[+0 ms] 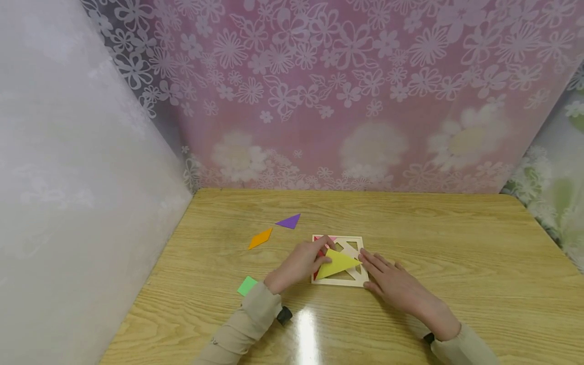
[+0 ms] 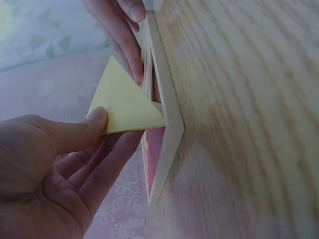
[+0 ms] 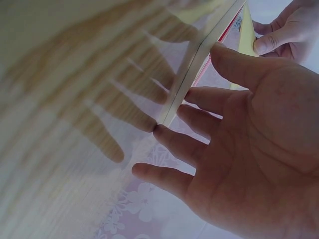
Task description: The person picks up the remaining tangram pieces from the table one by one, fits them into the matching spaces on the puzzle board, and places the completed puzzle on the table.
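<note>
Between thumb and fingers my left hand (image 1: 303, 261) pinches a large yellow triangle (image 1: 338, 263), tilted over a pale wooden tangram frame (image 1: 339, 285). In the left wrist view the yellow triangle (image 2: 124, 102) stands partly upright, one corner at the frame's rim. A red piece (image 1: 315, 276) lies in the frame's left side, partly hidden by the hand and triangle. At its top edge shows a pink piece (image 1: 333, 239). My right hand (image 1: 394, 284), fingers extended, rests its fingertips (image 3: 217, 50) along the frame's right side.
Left of the frame on the wooden table (image 1: 433, 228) lie a purple triangle (image 1: 289, 221), an orange parallelogram (image 1: 260, 238) and a green square (image 1: 247, 285), the last beside my left sleeve. A flowered pink cloth (image 1: 319, 101) hangs along the table's back edge.
</note>
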### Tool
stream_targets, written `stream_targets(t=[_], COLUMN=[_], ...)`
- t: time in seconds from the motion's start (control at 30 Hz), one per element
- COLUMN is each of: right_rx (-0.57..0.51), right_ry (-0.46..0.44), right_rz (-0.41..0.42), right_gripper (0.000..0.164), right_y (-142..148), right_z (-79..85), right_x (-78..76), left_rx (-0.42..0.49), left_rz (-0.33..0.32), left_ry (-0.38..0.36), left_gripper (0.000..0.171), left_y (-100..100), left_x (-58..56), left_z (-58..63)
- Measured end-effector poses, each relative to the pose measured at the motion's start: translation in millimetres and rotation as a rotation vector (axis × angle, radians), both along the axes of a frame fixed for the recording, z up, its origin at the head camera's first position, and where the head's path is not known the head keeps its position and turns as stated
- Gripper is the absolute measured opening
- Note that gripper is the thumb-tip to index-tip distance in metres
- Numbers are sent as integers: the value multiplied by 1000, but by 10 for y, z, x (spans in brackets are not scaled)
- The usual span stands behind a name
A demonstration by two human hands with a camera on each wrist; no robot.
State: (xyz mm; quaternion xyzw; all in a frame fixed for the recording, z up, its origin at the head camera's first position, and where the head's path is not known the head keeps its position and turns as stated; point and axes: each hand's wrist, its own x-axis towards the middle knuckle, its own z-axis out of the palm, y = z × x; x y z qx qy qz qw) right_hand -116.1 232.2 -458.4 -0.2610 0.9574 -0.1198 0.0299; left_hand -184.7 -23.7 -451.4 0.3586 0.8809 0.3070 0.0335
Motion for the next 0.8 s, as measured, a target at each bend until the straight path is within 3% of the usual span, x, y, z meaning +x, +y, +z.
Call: stream_targets(t=[0.57,0.8], right_rx=[-6,-17], right_ry=[26,42], right_rz=[-3,-4], right_gripper=[60,60], right_y=[-4,-1], right_z=[17,6], right_x=[17,23], left_rx=[-49,-90], left_rz=[-98,-126], left_ry=[-109,-63], left_gripper=[26,26], left_y=[63,103], left_x=[-14,-26], left_z=[9,-6])
